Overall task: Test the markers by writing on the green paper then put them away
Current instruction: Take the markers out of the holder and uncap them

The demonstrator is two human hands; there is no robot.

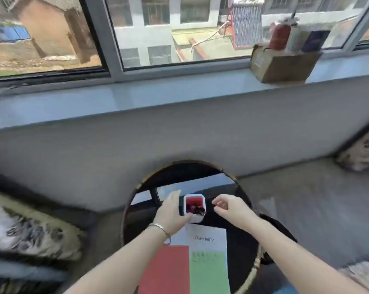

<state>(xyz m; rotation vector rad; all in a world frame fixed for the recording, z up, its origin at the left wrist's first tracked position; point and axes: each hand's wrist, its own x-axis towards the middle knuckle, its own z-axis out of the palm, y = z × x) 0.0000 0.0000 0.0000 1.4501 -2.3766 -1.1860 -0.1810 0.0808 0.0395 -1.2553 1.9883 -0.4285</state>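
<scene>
"Noting progress: we find faint marks on the green paper point(209, 272), at the near edge of the table point(242, 240)"
"And the markers point(197, 209)?"
"We see them standing in the white pot point(197, 219), farther out on the table; the left hand point(170, 211) grips its side"
"The right hand point(226, 206)?"
"Loosely curled beside the pot, holding nothing we can see. We judge testing done, storing nearly finished"

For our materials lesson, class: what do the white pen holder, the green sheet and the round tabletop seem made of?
Pen holder: probably plastic, smooth white walls, rounded moulded corners. Green sheet: paper, flat, matt, straight-edged. Tabletop: dark and glossy, mirroring the window, so perhaps glass or lacquer; its pale rim is too blurred to tell.
</scene>
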